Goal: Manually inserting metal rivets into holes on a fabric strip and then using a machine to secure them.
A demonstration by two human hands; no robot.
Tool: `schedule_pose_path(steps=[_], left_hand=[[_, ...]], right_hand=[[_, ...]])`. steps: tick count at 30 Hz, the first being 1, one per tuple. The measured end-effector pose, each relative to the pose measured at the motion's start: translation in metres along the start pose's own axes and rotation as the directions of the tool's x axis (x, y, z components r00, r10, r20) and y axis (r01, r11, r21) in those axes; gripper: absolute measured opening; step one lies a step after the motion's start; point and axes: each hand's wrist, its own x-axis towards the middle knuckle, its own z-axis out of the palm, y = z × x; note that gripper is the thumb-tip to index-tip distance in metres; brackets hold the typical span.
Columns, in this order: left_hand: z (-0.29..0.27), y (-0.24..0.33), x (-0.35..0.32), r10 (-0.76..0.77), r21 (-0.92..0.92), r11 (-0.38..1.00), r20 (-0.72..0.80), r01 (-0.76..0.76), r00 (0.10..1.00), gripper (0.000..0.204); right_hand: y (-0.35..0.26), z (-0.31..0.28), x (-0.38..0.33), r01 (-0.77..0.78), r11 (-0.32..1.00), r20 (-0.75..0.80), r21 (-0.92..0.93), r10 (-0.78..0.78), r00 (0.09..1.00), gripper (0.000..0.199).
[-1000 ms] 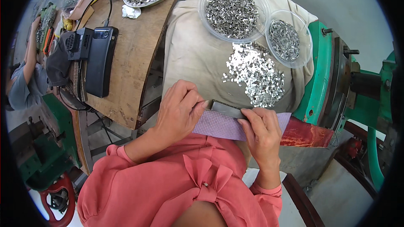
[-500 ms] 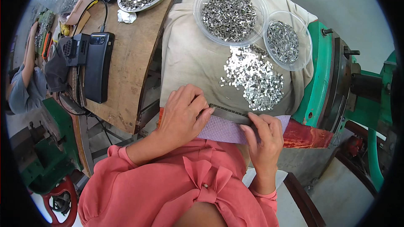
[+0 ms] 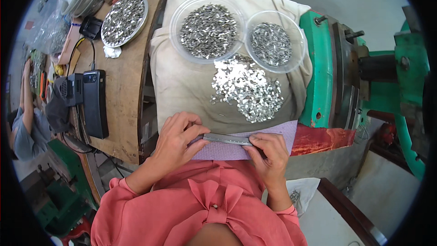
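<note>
A narrow grey metal bar (image 3: pixel 228 139) is held level between my two hands, low over a purple woven mat (image 3: pixel 284 133). My left hand (image 3: pixel 176 140) pinches its left end between thumb and fingers. At the other end, my right hand (image 3: pixel 270 152) grips the bar with thumb and fingertips. Just beyond it lies a loose heap of small shiny metal discs (image 3: pixel 248 89) on a beige cloth (image 3: pixel 175 86). Behind the heap, a large clear tub (image 3: pixel 175 48) contains small metal pieces, and a smaller clear bowl (image 3: pixel 298 57) contains thin pin-like pieces.
On the left, a wooden table (image 3: pixel 123 118) carries a dish of metal bits (image 3: pixel 124 20), a black power bank (image 3: pixel 94 105) and cables. A green machine (image 3: pixel 317 82) stands close on the right. Another person (image 3: pixel 29 127) sits at far left.
The bar has been tilted, so its row of dark slots no longer shows as before. Both hands have shifted slightly left and lower in view. The whole view has also shifted.
</note>
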Motion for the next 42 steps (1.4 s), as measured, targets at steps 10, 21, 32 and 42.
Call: schedule_pose_path(steps=[10, 21, 32, 42], left_hand=[[-0.018, 0.036, 0.033, 0.331, 0.198, 0.925, 0.001, -0.324, 0.944, 0.034], [0.027, 0.154, 0.204, 0.856, 0.237, 0.453, 0.155, -0.859, 0.494, 0.021], [0.071, 0.198, 0.255, 0.898, 0.355, -0.042, 0.424, -0.934, 0.121, 0.011], [0.072, 0.188, 0.238, 0.873, 0.330, -0.112, 0.484, -0.937, 0.066, 0.013]], right_hand=[[-0.002, -0.041, 0.007, 0.099, 0.995, -0.064, -0.018, -0.100, 0.993, 0.032], [0.036, -0.138, -0.010, -0.038, 0.933, -0.570, -0.359, -0.187, 0.800, 0.031], [0.032, -0.122, -0.013, -0.168, 0.941, -0.671, -0.295, -0.079, 0.737, 0.026], [0.047, -0.107, 0.002, -0.148, 0.982, -0.717, -0.121, 0.016, 0.696, 0.026]])
